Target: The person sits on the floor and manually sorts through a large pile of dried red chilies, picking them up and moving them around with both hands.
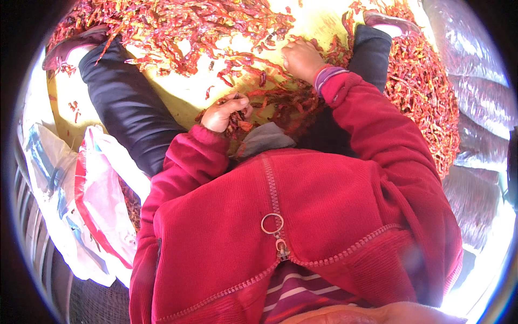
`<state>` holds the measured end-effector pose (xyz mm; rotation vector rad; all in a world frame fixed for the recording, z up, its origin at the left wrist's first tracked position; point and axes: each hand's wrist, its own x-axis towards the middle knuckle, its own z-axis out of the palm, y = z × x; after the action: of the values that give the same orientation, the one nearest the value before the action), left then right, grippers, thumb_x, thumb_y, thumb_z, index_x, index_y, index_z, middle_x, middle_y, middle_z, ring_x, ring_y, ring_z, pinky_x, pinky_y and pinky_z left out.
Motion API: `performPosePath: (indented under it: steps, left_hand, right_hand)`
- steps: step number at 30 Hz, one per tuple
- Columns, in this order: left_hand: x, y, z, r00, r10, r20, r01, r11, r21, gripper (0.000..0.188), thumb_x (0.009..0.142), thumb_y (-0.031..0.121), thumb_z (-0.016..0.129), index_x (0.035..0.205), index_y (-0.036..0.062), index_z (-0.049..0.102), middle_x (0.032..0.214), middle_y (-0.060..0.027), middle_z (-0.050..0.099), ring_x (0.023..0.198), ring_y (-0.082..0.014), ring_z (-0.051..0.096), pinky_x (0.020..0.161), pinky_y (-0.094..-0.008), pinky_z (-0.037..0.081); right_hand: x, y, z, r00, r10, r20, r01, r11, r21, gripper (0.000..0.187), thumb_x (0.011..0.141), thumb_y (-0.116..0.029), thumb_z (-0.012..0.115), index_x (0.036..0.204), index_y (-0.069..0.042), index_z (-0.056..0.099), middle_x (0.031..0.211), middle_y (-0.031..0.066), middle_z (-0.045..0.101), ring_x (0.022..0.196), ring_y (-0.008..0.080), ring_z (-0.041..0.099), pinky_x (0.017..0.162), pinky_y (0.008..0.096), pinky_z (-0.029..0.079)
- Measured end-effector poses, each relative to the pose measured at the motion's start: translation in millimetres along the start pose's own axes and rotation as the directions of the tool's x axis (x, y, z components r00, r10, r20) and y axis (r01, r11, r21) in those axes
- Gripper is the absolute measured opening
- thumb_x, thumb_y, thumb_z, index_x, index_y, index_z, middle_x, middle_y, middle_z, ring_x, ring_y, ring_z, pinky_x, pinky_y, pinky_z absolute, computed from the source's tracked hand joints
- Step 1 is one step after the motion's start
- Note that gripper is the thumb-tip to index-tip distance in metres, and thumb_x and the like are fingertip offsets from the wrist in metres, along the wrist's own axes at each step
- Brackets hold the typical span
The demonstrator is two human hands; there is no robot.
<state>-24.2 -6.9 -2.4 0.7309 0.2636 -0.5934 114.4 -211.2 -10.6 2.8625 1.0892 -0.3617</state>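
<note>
Dried red chillies (178, 27) lie spread over a yellow sheet (183, 97) between my outstretched legs. My left hand (224, 112) is closed around a few chillies from the small heap (280, 105) close to my lap. My right hand (301, 58) rests knuckles-up, fingers curled down into the chillies farther out, beside my right leg. What those fingers hold is hidden. Both arms are in red jacket sleeves.
My legs in dark trousers (127, 102) stretch out left and right, with pink shoes (75, 46) at their ends. A white and red plastic sack (102, 200) lies at my left. A thick pile of chillies (426, 92) and grey sacks (480, 129) lie at my right.
</note>
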Motion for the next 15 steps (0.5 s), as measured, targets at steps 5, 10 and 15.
performPosePath:
  steps: [5,10,15]
  left_hand:
    - [-1,6,-1,0.998,-0.062,-0.013,0.062,0.998,0.015,0.017,0.077,0.021,0.047,0.07,0.005,0.045,0.06,-0.0029,0.045,0.052,-0.0103,0.041,0.048,-0.0223,0.033]
    - [-1,5,-1,0.997,-0.054,-0.059,0.052,0.998,-0.043,0.015,0.075,0.015,0.048,0.081,0.0017,0.051,0.062,-0.0015,0.046,0.054,-0.01,0.043,0.047,-0.0205,0.034]
    - [-5,16,12,0.999,-0.032,0.001,0.032,0.986,-0.163,0.015,0.074,0.015,0.049,0.081,0.0014,0.051,0.065,-0.0025,0.048,0.057,-0.01,0.044,0.049,-0.0205,0.035]
  right_hand:
    - [4,3,-9,0.987,0.098,0.125,-0.107,0.992,0.07,0.025,0.067,-0.021,0.051,0.083,-0.003,0.055,0.08,0.0119,0.057,0.078,0.028,0.054,0.07,0.0368,0.042]
    - [-8,-37,-48,0.989,0.08,0.122,-0.131,0.85,0.51,0.016,0.065,-0.018,0.051,0.072,-0.003,0.053,0.068,0.0141,0.055,0.062,0.0277,0.053,0.057,0.0349,0.042]
    - [-17,-87,-62,0.942,-0.326,-0.083,0.291,0.665,0.688,0.004,0.071,-0.005,0.048,0.073,-0.003,0.05,0.062,0.0042,0.05,0.057,0.0129,0.048,0.055,0.0261,0.04]
